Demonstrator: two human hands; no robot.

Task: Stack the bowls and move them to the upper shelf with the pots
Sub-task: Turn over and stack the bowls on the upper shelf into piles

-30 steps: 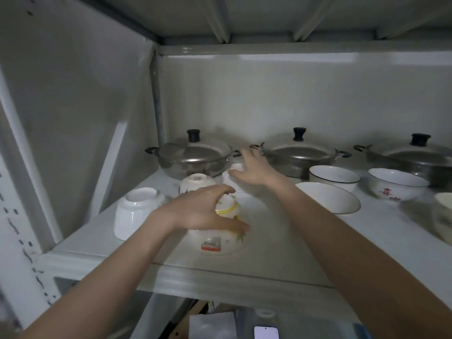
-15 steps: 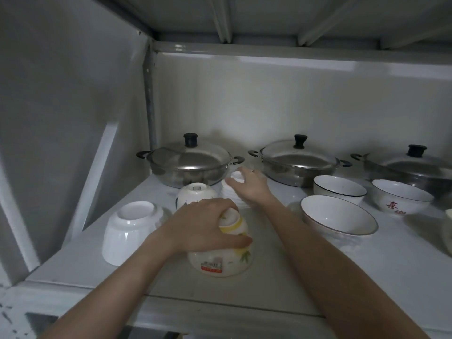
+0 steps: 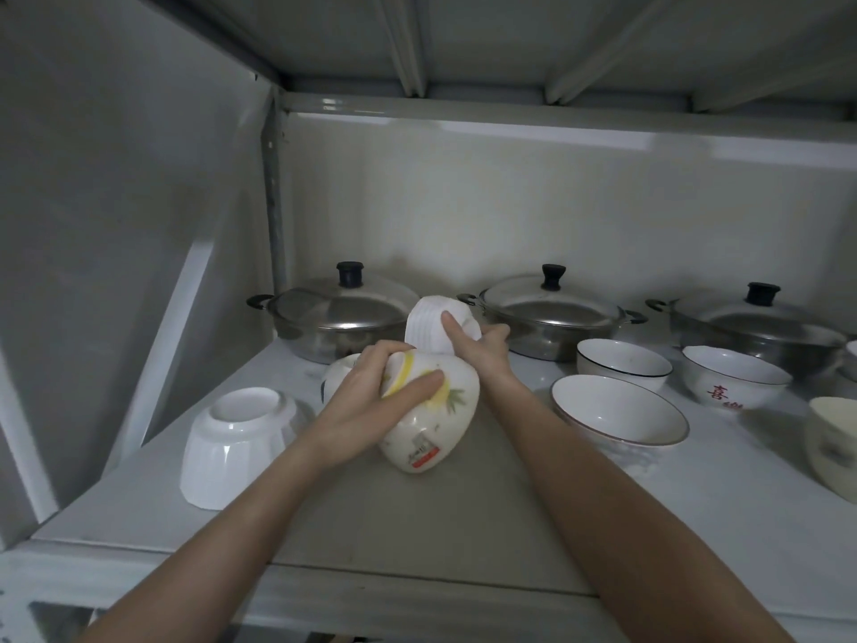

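Tilting at the centre of the frame, a yellow-banded bowl (image 3: pixel 431 420) is being gripped by the left hand (image 3: pixel 371 401), fingers (image 3: pixel 412 392) curled over its base, its lower edge just above the shelf (image 3: pixel 417 540). Just behind it, a white ribbed bowl (image 3: pixel 431 327) is being held raised by the right hand (image 3: pixel 482 350), fingers wrapped round it, between two lidded pots (image 3: pixel 338 317) at the back.
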